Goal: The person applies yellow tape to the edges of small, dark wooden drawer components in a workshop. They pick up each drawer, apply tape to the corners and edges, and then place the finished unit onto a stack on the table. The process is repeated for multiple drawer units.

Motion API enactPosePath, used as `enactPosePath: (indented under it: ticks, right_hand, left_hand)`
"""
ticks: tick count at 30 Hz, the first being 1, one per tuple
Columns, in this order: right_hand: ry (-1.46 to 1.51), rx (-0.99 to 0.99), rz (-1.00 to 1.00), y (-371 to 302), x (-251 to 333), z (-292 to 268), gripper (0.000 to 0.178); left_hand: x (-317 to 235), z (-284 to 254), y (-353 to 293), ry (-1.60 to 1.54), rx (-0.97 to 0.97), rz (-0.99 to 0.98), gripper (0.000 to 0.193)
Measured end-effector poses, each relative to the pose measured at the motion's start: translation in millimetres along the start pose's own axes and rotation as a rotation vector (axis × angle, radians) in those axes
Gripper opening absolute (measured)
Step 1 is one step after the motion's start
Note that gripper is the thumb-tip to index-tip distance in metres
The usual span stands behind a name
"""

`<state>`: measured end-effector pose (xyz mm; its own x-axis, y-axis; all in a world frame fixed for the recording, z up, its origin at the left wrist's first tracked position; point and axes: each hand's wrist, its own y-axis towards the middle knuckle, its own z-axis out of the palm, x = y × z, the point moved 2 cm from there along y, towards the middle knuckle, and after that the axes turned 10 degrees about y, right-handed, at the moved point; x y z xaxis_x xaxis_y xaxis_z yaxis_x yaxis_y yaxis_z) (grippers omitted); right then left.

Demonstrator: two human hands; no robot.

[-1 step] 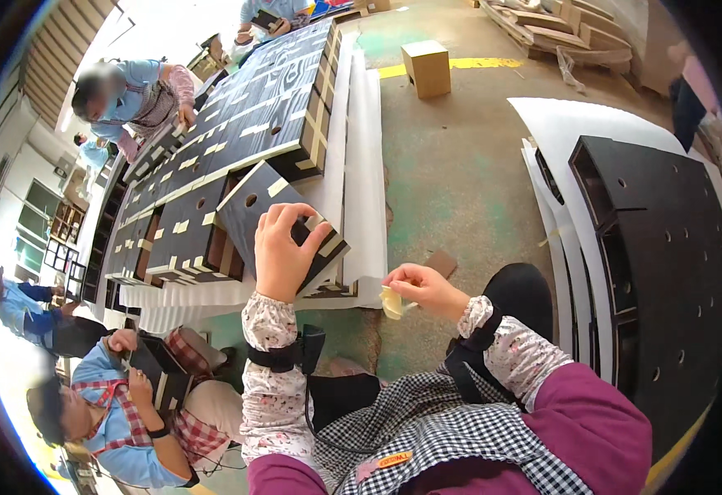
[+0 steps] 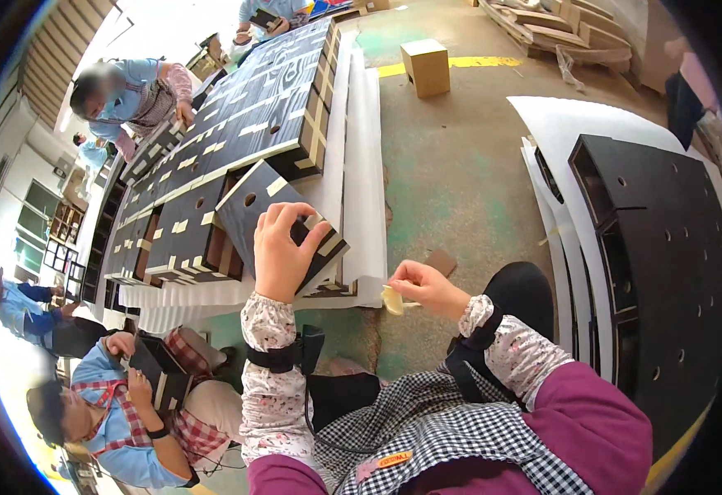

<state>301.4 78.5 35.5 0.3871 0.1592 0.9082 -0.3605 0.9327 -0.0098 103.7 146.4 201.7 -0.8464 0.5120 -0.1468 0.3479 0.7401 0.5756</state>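
My left hand (image 2: 282, 260) is on a small black wood-grain box (image 2: 249, 196) at the near end of the table, fingers bent over its top face and thumb curled at its near right edge. Strips of cream tape sit on this tilted box, which has a round hole in its top. My right hand (image 2: 431, 290) is apart from the box, to its right. Its thumb and forefinger pinch a crumpled strip of cream tape (image 2: 392, 300), which hangs in the air.
More taped black boxes (image 2: 188, 239) cover the table, over white foam sheet (image 2: 365, 190). Black panels with holes (image 2: 666, 256) stack at right. A cardboard box (image 2: 427, 69) stands on the floor. Co-workers (image 2: 134, 91) work along the left; one (image 2: 122, 412) sits nearby holding a black box.
The tape strip in my right hand hangs slightly differently, and the right fingers have shifted a little. My left hand stays in place on the box.
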Motion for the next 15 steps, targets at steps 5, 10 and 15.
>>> enactPosePath:
  ticks: [5,10,15]
  right_hand:
    - [-0.066,0.051,0.035,-4.5,6.4,1.7,0.013]
    - [-0.022,-0.006,0.082,-3.0,25.4,9.4,0.02]
    - [0.118,-0.024,0.06,-2.0,57.7,14.0,0.029]
  left_hand:
    - [0.9,3.1,-0.4,-0.022,0.005,-0.01,0.021]
    - [4.1,3.3,-0.7,-0.025,0.011,-0.001,0.022]
    - [7.2,4.0,-1.7,0.02,0.017,0.02,0.021]
